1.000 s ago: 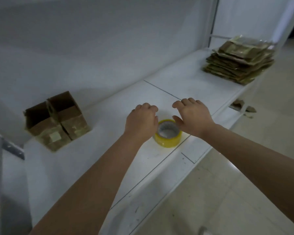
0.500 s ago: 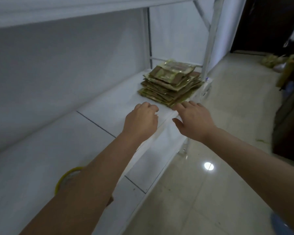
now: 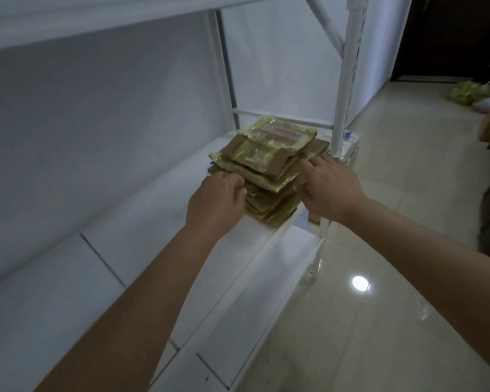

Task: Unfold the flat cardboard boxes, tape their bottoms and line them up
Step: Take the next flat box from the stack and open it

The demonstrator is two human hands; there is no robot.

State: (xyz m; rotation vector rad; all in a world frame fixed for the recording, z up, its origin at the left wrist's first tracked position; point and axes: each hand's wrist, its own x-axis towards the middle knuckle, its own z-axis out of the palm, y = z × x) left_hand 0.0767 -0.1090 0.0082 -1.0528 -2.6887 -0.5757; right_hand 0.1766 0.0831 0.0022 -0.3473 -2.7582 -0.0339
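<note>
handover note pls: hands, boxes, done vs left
Left hand: fingers curled at the near left edge of the stack of flat boxes, grip not clearly closed.
Right hand: fingers on the stack's right edge, holding nothing clearly yet.
Stack lies at the far end of the white shelf, beside the upright post.
Done: nothing visible here; no unfolded box or tape in view.
Left: lift the top flat box, unfold, tape, line up.

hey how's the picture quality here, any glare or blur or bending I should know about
Head view: dim, bluish light; a bright lamp glare spot on the glossy floor; wide-angle bending curves the shelf post; the box stack is fairly sharp, its tape shiny; both hands, left hand and right hand, look slightly soft; the doorway at top right is nearly black.
</note>
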